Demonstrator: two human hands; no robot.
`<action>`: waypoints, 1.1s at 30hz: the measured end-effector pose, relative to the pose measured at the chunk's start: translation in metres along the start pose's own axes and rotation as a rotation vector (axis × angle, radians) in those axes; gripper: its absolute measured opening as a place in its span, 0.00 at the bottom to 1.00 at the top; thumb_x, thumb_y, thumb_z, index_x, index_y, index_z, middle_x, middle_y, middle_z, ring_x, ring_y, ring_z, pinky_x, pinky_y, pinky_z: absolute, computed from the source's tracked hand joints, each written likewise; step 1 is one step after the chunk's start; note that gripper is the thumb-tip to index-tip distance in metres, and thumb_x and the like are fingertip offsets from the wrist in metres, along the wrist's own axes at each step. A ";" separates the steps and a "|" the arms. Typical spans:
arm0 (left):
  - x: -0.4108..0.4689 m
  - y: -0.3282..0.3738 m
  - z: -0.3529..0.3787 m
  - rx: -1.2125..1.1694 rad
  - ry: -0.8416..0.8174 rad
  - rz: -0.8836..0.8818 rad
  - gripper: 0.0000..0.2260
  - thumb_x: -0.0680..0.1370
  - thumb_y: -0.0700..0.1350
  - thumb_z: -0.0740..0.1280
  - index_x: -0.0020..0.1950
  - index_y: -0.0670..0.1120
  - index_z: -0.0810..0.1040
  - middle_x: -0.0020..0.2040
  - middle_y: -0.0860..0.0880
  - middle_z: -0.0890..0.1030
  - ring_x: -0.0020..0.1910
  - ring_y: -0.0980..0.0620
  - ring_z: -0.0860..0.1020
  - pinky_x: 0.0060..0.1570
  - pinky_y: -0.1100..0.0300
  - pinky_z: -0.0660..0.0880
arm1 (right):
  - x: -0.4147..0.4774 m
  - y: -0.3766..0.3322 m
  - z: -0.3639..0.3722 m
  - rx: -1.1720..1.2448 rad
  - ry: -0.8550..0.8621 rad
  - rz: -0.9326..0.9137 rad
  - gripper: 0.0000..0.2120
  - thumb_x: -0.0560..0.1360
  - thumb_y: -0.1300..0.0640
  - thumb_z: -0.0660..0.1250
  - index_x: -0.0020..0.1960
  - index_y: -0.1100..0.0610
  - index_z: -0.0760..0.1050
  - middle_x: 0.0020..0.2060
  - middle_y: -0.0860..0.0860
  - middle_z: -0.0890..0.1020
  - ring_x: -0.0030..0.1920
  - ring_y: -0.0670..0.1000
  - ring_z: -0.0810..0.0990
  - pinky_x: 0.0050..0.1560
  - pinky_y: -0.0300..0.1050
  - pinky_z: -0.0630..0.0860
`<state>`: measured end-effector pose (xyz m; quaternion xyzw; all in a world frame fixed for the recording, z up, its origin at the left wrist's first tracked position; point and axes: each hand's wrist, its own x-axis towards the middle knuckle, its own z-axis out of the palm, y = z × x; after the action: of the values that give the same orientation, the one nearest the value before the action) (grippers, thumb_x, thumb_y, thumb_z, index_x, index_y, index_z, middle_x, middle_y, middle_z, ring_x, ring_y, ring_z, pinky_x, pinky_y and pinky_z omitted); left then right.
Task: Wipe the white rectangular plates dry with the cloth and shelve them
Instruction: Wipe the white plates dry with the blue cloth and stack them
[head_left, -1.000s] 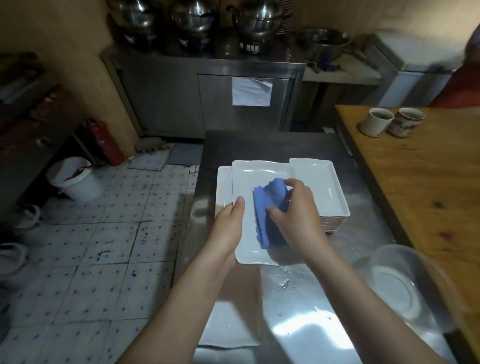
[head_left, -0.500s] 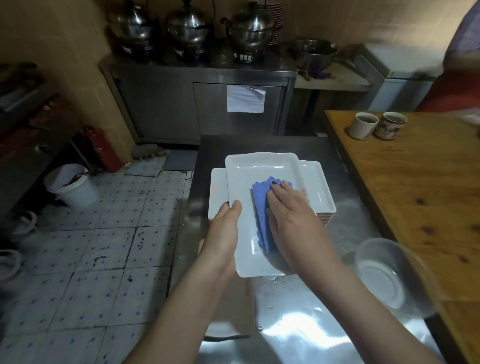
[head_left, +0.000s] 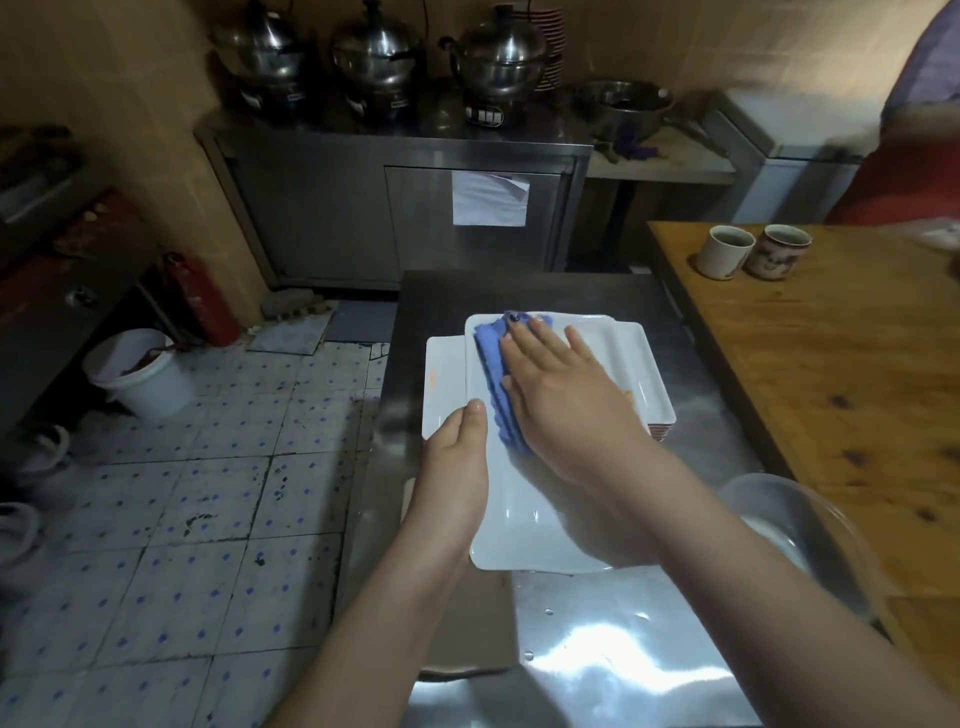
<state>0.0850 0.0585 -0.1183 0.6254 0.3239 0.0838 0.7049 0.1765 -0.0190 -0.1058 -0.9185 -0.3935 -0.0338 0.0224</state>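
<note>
Plate (head_left: 524, 525) held over stack (head_left: 640, 358) nr counter's (head_left: 613, 654) left edge, L hand (head_left: 457, 467) pinching its left rim, R hand (head_left: 563, 397) flat, fingers spread, pressing cloth (head_left: 492, 364); likely stiff, wet-slick, breakable: grip rims.

My right grip (head_left: 566, 400) covers most of the cloth (head_left: 491, 358); my left grip (head_left: 457, 467) hides its fingers beneath the plate (head_left: 524, 525). At the frame's upper right, a blurred person (head_left: 893, 166) is cut off.
</note>
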 end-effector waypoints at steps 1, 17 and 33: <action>0.000 0.002 -0.002 0.012 -0.006 0.010 0.16 0.82 0.52 0.54 0.64 0.51 0.74 0.62 0.52 0.77 0.62 0.52 0.75 0.66 0.50 0.69 | -0.006 0.001 -0.001 0.000 0.007 0.026 0.25 0.83 0.51 0.41 0.78 0.57 0.43 0.78 0.52 0.45 0.77 0.51 0.41 0.71 0.43 0.33; 0.012 0.015 -0.020 0.016 -0.027 0.012 0.14 0.82 0.48 0.55 0.60 0.46 0.77 0.54 0.45 0.81 0.53 0.47 0.80 0.51 0.58 0.75 | 0.029 -0.017 -0.009 -0.085 -0.094 -0.047 0.25 0.83 0.50 0.41 0.78 0.53 0.43 0.78 0.48 0.45 0.77 0.49 0.40 0.73 0.51 0.34; 0.026 0.031 -0.047 -0.024 0.135 0.034 0.14 0.82 0.50 0.56 0.40 0.49 0.75 0.34 0.53 0.78 0.30 0.55 0.76 0.26 0.67 0.72 | -0.053 -0.028 -0.003 0.200 -0.143 0.019 0.36 0.72 0.42 0.28 0.78 0.52 0.40 0.77 0.45 0.40 0.70 0.39 0.31 0.68 0.41 0.29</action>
<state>0.0878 0.1173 -0.0990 0.6152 0.3592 0.1417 0.6873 0.1192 -0.0380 -0.1070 -0.9153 -0.3869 0.0712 0.0861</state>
